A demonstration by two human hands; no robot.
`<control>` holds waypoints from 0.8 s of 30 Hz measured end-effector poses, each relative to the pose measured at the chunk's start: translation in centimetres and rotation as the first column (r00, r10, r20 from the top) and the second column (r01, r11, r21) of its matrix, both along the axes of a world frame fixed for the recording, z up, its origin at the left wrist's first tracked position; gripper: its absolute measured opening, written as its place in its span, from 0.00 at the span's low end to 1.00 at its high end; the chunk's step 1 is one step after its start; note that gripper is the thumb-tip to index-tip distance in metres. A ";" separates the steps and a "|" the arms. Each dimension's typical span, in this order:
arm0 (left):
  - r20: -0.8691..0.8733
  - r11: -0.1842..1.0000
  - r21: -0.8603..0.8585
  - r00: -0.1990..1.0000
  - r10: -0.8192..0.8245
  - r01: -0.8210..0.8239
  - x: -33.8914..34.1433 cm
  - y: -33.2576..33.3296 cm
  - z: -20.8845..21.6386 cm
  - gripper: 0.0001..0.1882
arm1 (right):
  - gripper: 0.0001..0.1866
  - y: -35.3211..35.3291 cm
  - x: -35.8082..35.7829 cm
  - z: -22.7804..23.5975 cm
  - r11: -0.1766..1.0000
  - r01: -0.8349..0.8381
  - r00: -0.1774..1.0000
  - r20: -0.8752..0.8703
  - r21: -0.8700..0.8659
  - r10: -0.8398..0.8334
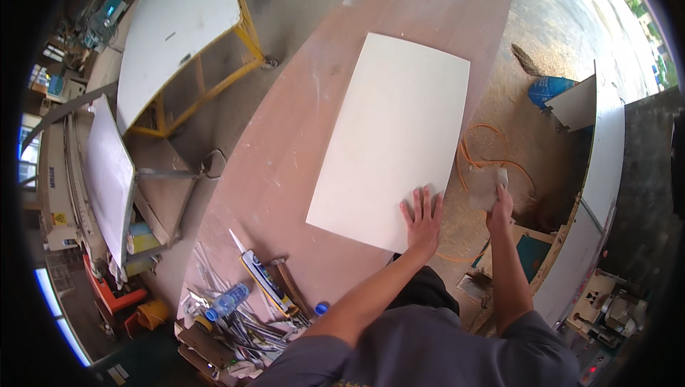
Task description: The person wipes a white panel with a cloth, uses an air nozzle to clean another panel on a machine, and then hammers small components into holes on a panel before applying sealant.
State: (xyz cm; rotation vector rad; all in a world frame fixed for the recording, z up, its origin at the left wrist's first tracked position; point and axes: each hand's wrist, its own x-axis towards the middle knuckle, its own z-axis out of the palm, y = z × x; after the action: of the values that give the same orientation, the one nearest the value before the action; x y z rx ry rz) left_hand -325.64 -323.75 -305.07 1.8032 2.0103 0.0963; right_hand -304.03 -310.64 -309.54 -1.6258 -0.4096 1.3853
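A white rectangular panel (399, 130) lies flat on a long reddish-brown table (278, 158). My left hand (422, 224) rests on the panel's near right corner, fingers spread and palm down. Off the table's right side, my right hand (501, 207) is raised above the floor, closed on the edge of a thin grey-brown square sheet (487, 186). What the sheet is made of cannot be made out. It hangs apart from the panel.
At the table's near left lie a sealant tube (265, 281), a hammer (288, 283), a plastic bottle (228, 300) and several metal tools. An orange hose (465, 155) coils on the floor to the right, beside a white-topped bench (606, 151). A yellow-framed cart (185, 23) stands left.
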 end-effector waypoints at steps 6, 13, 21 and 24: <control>0.689 0.998 0.068 0.724 -0.038 -0.013 -15.9 0.5 14.2 0.61 | 0.21 -1.9 5.6 -8.3 0.999 -0.033 0.928 -0.372 -0.014 0.026; 0.068 0.845 0.061 0.846 0.528 -0.532 -45.3 3.1 21.2 0.29 | 0.18 -1.8 -2.1 -5.4 0.999 0.006 0.808 -0.588 -0.031 -0.023; 0.298 0.844 0.107 0.827 0.477 -0.526 -47.0 1.3 7.8 0.33 | 0.20 -2.5 -16.4 2.4 0.777 -0.579 0.812 0.249 0.245 0.527; 0.348 0.852 0.061 0.811 0.471 -0.520 -44.3 1.8 6.0 0.33 | 0.30 -8.0 -22.4 4.4 0.169 -0.963 0.260 0.900 0.212 0.351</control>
State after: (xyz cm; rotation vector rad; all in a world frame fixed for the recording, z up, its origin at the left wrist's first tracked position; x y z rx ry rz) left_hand -369.94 -321.97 -299.09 1.1863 2.2173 0.6791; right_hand -326.45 -318.67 -305.19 -1.0132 -2.2847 0.8023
